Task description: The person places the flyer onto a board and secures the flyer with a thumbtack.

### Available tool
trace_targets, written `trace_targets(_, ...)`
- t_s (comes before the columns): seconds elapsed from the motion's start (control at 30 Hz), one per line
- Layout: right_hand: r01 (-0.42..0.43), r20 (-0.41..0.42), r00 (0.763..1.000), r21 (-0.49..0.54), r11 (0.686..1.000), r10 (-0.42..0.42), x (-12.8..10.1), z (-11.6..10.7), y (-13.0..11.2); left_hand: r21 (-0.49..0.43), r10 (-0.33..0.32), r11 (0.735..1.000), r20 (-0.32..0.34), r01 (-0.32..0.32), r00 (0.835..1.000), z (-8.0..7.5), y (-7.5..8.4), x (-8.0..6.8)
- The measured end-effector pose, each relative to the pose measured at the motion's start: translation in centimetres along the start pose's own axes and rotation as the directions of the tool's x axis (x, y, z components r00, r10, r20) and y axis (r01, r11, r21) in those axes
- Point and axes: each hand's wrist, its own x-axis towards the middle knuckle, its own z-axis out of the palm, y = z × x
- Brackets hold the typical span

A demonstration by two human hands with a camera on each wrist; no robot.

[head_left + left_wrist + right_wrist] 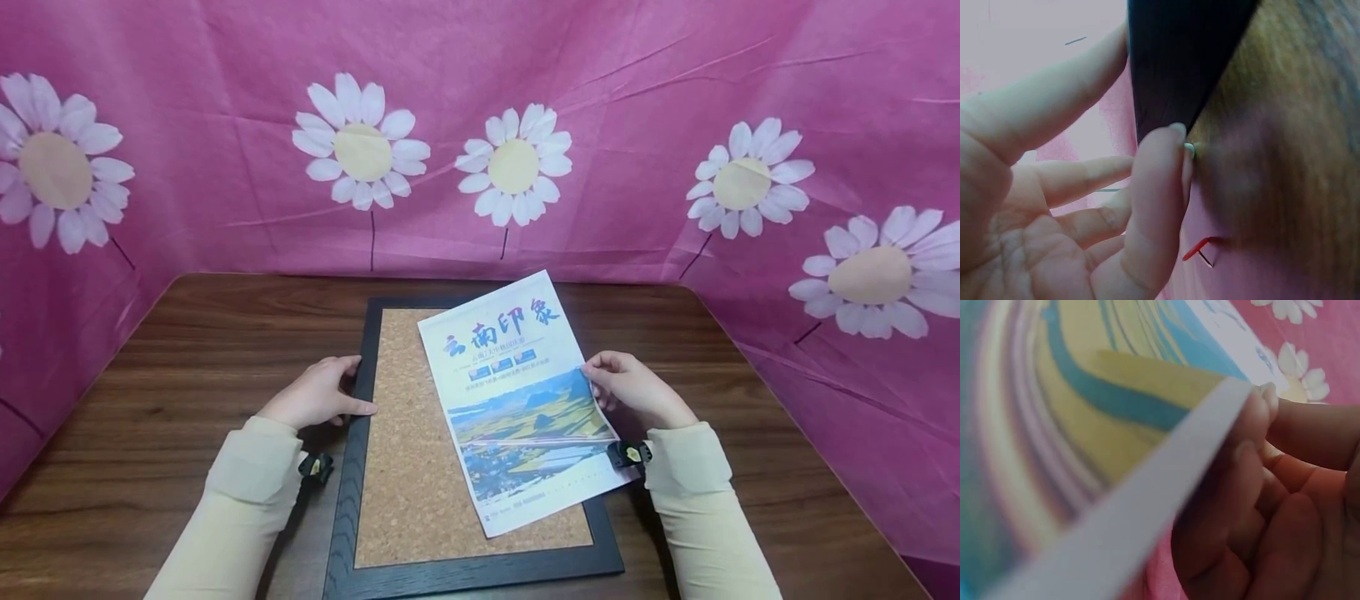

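A cork board (405, 467) in a black frame lies on the wooden table. My left hand (322, 392) grips its left frame edge, thumb on the face and fingers at the outer side. In the left wrist view the index fingertip (1160, 144) touches the dark frame (1172, 56). A printed poster (525, 400) with a landscape picture and large Chinese characters lies slanted over the board's right part. My right hand (630, 387) pinches the poster's right edge between thumb and fingers. In the right wrist view that paper edge (1179, 456) bends up slightly at the fingertips.
A red thumbtack (1197, 249) with a metal pin rests on the table beside the left hand. The brown tabletop (750, 500) surrounds the board. A pink cloth (600, 75) with white daisies hangs behind and along both sides.
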Motion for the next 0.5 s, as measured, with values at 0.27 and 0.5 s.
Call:
trace_targets(0.27, 0.039, 0.079, 0.996, 0.13, 0.991, -0.05, -0.05, -0.22, -0.34, 0.012, 0.009, 1.0, -0.003, -0.009, 1.0, 0.0, -0.03, 0.1)
trace_targets(0.5, 0.078, 0.131, 0.987, 0.153, 0.985, -0.099, 0.15, 0.41, -0.58, 0.013, 0.007, 1.0, 0.002, -0.007, 1.0, 0.0, -0.07, 0.08)
